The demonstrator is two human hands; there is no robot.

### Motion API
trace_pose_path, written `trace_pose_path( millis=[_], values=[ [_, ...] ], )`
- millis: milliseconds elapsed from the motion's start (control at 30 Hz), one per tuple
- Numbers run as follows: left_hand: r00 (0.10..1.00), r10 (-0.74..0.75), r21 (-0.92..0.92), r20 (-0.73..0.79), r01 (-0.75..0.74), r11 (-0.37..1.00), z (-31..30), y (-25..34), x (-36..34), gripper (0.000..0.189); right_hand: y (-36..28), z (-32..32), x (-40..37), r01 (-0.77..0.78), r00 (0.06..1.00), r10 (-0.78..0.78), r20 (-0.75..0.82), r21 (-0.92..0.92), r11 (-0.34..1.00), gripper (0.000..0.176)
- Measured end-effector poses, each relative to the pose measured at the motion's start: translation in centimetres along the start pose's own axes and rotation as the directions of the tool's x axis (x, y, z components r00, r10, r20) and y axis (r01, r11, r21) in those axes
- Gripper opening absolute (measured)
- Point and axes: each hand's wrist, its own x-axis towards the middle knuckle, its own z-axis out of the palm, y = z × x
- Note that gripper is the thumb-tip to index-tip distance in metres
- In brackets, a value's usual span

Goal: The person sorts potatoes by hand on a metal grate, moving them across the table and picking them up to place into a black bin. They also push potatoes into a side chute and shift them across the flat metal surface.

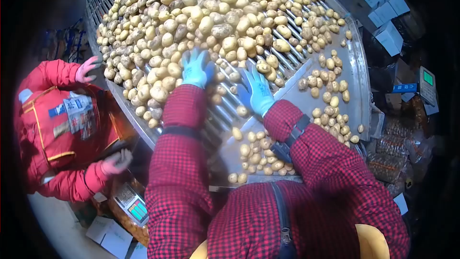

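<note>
A large heap of potatoes (206, 19) covers the slatted metal rack (230, 110) of a sorting table. My left hand (195, 69), in a light blue glove, lies against the near edge of the heap with its fingers spread, slightly blurred. To its right, my right hand (257, 90), gloved the same way, rests over the bars with fingers spread, close to several potatoes. Neither hand is closed round a potato. Smaller potatoes (262, 153) lie on the flat metal below my right hand, and others (330, 115) lie farther right.
At the left, a co-worker in a red jacket (52, 120) holds two gloved hands near the table's edge. A scale with a green display (136, 207) stands below them. Another scale (427, 86), white boxes (383, 9) and bagged goods (390, 158) are at the right.
</note>
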Motion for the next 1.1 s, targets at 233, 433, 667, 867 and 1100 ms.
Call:
trace_pose_path(
  millis=[233, 433, 667, 867, 1100],
  values=[
    [0.975, 0.010, -0.042, -0.220, -0.019, 0.999, 3.9, 5.6, -5.4, 0.054, -0.2, -0.1, 1.9, 0.094, 0.992, -0.092, 0.092, -0.020, 0.995, 0.068],
    [0.994, -0.040, -0.160, -0.099, 0.024, 0.987, 5.6, 9.2, -10.5, 0.054, 0.6, -4.5, -0.3, 0.251, 0.896, -0.275, 0.349, 0.114, 0.961, 0.066],
    [0.977, 0.032, -0.512, -0.212, -0.139, 0.848, 6.2, 11.7, -14.1, 0.034, 5.6, -6.7, -9.1, 0.354, 0.870, -0.345, 0.351, 0.043, 0.934, 0.055],
    [0.879, -0.142, -0.890, 0.455, 0.453, -0.050, -1.6, 11.9, -16.3, 0.045, 11.1, -8.0, -16.5, 0.003, 0.974, -0.092, 0.210, 0.388, 0.922, 0.041],
    [0.931, -0.034, -0.860, 0.363, 0.321, -0.398, 3.9, 7.4, -16.8, 0.049, 6.5, -7.8, -14.8, 0.129, 0.978, -0.079, -0.195, 0.257, 0.958, 0.035]
  ],
)
